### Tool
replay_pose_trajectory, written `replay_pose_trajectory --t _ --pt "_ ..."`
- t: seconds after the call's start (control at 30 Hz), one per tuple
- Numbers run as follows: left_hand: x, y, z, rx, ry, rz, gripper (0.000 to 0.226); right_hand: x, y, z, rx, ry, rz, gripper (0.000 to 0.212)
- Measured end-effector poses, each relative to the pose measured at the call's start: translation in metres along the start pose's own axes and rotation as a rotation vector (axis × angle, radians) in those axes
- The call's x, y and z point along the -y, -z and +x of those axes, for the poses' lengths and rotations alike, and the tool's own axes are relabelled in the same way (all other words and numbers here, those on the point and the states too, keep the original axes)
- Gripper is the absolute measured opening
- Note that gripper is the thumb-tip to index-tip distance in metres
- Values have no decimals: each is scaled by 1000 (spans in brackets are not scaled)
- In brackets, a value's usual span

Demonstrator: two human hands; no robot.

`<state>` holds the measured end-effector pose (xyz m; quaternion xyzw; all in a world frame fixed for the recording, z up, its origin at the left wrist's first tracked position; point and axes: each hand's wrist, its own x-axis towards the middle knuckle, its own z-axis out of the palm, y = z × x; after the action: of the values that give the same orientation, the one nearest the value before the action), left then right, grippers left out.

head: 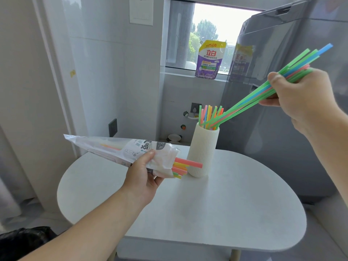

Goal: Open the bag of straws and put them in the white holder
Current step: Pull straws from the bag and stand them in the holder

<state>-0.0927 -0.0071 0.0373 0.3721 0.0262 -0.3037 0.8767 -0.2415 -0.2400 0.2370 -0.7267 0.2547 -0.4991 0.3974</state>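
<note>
My left hand [144, 172] grips the clear printed straw bag [120, 149] near its open end, held level above the table. Several red, yellow and green straws [183, 165] stick out of the bag's mouth toward the holder. The white ribbed holder [202, 151] stands upright on the table with several coloured straws [209, 114] in it. My right hand [297, 95] pinches a bunch of long green, blue and pink straws [250, 99] at the upper right. The bunch slants down, its lower ends at the holder's rim.
The white rounded table [216, 204] carries only the holder. A grey fridge [273, 81] stands close behind on the right. A purple detergent pouch [210, 60] sits on the window sill. A black bag [24, 240] lies at the lower left.
</note>
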Motion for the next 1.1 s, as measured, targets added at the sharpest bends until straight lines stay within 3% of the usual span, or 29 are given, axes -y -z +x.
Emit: replay_pose_trajectory --t 0.23,0.83,0.97,1.1 --pt "2 -1 0 -5 4 3 26 2 -3 -4 26 4 -7 15" --pt "4 0 3 -27 -13 6 39 4 -56 18 324 -15 -150 16" --pt "4 0 4 -32 -15 8 43 -5 -79 35 374 -72 -261 12" --pt "3 1 5 -33 -22 14 44 -18 -99 41 406 -48 -469 26"
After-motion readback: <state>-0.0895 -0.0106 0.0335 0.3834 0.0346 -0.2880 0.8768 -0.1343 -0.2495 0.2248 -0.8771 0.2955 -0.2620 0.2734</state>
